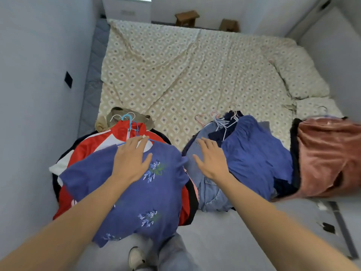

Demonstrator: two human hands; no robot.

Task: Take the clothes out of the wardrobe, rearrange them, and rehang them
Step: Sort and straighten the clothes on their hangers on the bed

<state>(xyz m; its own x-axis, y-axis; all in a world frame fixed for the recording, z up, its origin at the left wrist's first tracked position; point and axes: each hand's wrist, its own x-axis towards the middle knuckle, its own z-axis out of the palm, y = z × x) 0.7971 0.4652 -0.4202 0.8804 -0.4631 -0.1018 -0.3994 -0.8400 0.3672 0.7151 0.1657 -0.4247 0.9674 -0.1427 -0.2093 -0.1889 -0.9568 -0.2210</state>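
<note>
A blue shirt with embroidered leaves (136,196) lies on top of a red and white jacket (93,143) at the bed's near left edge, on a blue hanger (128,119). My left hand (130,161) rests flat on the shirt's collar area, fingers straight. My right hand (212,159) is spread open over a middle pile: light denim (211,192), a plain blue garment (252,153) and dark navy clothes on white hangers (224,124). A rust velvet garment (328,157) lies at the right.
The bed (195,71) has a patterned cream sheet, with pillows (298,75) at its right side. Walls close in on the left and right. Two wooden stools (186,17) stand beyond the bed. My shoe (136,259) is on the grey floor.
</note>
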